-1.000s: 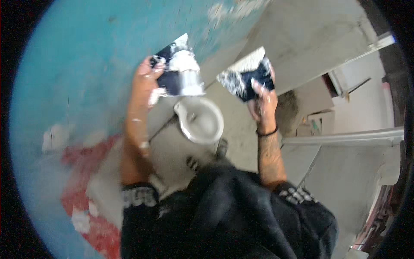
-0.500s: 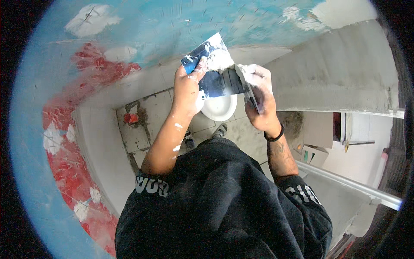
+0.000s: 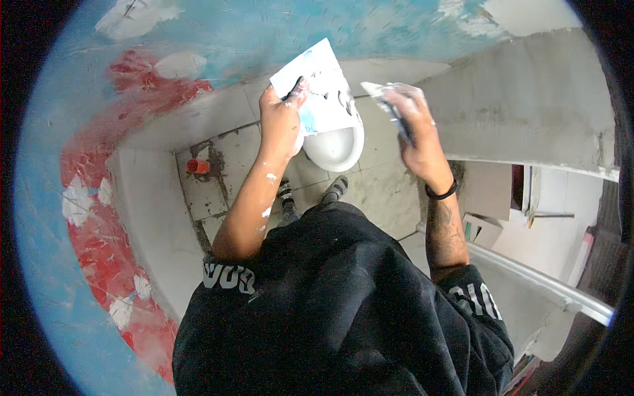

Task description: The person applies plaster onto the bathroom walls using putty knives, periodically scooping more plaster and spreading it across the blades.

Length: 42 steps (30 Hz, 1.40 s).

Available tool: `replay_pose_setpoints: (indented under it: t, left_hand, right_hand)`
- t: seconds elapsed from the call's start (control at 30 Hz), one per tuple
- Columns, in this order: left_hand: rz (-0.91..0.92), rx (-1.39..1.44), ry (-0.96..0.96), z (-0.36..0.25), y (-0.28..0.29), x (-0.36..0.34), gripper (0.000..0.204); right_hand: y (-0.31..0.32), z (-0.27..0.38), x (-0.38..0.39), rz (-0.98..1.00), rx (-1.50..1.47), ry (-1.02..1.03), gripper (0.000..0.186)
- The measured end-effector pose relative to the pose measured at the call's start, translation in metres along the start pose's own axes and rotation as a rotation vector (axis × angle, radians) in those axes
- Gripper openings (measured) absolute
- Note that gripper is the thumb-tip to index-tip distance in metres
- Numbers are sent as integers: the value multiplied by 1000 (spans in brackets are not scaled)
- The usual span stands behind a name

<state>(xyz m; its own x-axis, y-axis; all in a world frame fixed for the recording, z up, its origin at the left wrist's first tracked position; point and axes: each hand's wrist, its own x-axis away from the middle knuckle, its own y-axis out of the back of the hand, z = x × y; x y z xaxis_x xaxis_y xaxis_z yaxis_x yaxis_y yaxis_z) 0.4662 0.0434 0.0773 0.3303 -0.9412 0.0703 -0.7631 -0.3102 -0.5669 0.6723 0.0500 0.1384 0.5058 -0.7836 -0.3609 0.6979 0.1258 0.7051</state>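
My left hand (image 3: 281,115) grips a wide flat metal plastering blade (image 3: 317,105), its face pale and bright with dark spots. My right hand (image 3: 418,132) is closed on a second scraper (image 3: 399,119), seen nearly edge-on and blurred, a little to the right of the first. White filler coats my right fingers and dots my left forearm. A white squat toilet (image 3: 333,158) lies on the floor below the blades, partly hidden by the left one.
A blue-and-red patched wall (image 3: 396,30) curves around the top and left. A red pipe stub (image 3: 198,166) rises from the tiled floor (image 3: 383,198). A grey ledge (image 3: 522,119), metal rail (image 3: 561,287), cardboard (image 3: 492,191) and rod (image 3: 555,216) lie right, beside my sandalled feet (image 3: 335,188).
Half a second ago the scrapers met; now the right hand has moved up and right, apart from the left blade. The left blade rose slightly and its face now looks paler.
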Motion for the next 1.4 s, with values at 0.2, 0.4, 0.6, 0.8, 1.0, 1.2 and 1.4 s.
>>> replay_pose_setpoints:
  t: [0.2,0.4,0.6,0.8,1.0,1.2,1.4]
  left_hand:
    - [9,-93,-50,8,-20,-1,13]
    - [-10,-82,-72,-11,-42,-38,21]
    - [681,-401,-7,-106,-131,-118,39]
    - [1271,-1211,-17,-158,-227,-201,26]
    - [1357,-1331,-187,-141,-229,-234,32]
    - [1155,-1358,-179,-140,-224,-234,21]
    - [1087,-1370,-452,-124,-191,-248,27]
  right_hand:
    - [-22,6,19,140,348,28,59]
    - [-29,-44,51,485,-174,-98,65]
    - [12,-134,43,-425,-1397,-556,71]
    - [126,-274,-85,-943,-442,-349,47]
    - [212,-397,-188,-1239,-183,-262,39]
    - [234,-426,-225,-1168,205,-354,42]
    - [95,-329,-248,-1105,633,-342,57]
